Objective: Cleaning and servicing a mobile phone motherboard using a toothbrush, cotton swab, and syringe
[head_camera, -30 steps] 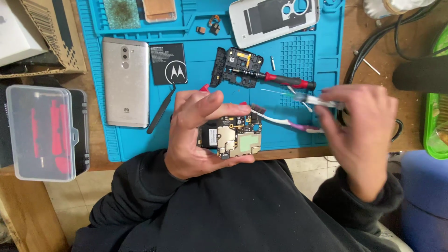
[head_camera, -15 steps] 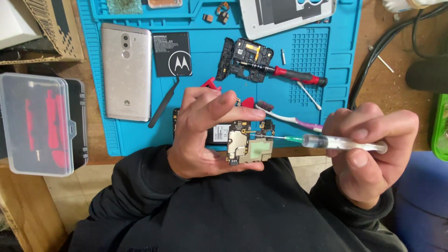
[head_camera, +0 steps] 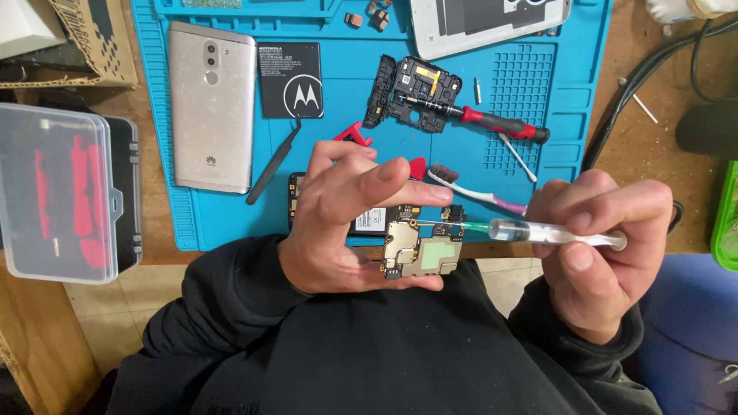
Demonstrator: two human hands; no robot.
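1. Since the earlier frame, both hands have barely shifted; the syringe needle now touches the board.
2. Clear plastic case (head_camera: pixel 68 192), lid shut, holds red tools.
3. Left hand (head_camera: pixel 346 219) pinches the circuit board (head_camera: pixel 423 250) over the lap.
4. Right hand (head_camera: pixel 603 257) grips the syringe (head_camera: pixel 538 230).

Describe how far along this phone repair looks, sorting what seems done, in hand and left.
Done: the small gold-shielded circuit board is out of its phone; the black plastic inner frame and black flat battery lie on the blue work mat.
In hand: left hand holds the board; right hand points a clear syringe at it.
Left: parts lie unassembled.
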